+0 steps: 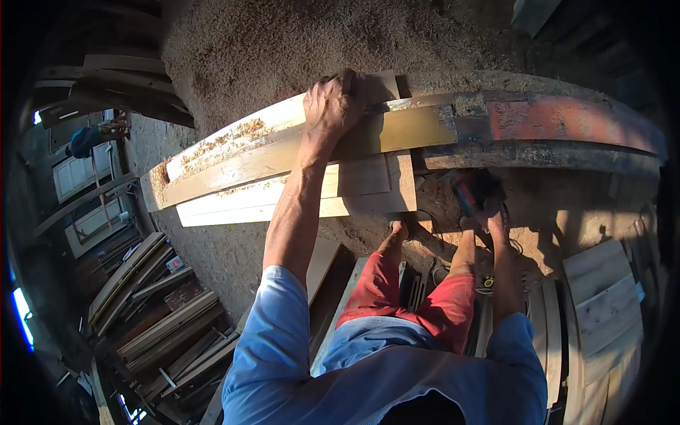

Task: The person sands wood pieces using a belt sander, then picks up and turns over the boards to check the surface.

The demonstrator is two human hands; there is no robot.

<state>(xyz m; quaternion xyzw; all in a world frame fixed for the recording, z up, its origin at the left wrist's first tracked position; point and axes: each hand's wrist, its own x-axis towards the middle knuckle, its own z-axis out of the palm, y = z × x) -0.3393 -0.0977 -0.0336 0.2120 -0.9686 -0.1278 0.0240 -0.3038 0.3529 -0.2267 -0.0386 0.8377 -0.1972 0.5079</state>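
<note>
Blue shirt sleeves (283, 333) and red shorts (425, 297) fill the lower frame as a person leans over a woodworking machine, seen from above. From the lower edge the left arm stretches straight up and forward, elbow almost locked, its forearm crossing a pale wooden board (283, 191). At the end of that reach the left hand (333, 103) is curled knuckles-up over the far edge of the stacked planks (241, 145), fingers wrapped down and clamped on the timber where it meets the machine's long fence (552, 117), a rust-red and dark metal rail. Sawdust lies on the upper plank's left end. These planks rest flat on the surface in the middle of the frame, angled down to the left, with their right ends against the fence.

Lower on the right, the right arm hangs downward beside the knee, and the right hand (489, 212) grips a small dark and red power tool (473, 191) held low below the surface; its grip looks closed around the tool's body, though shadow hides the fingers.

Beyond the machine a heap of sawdust (297, 42) covers the ground. Offcuts and battens (163, 312) are piled at left, and pale boards (602, 297) lie stacked at right.
</note>
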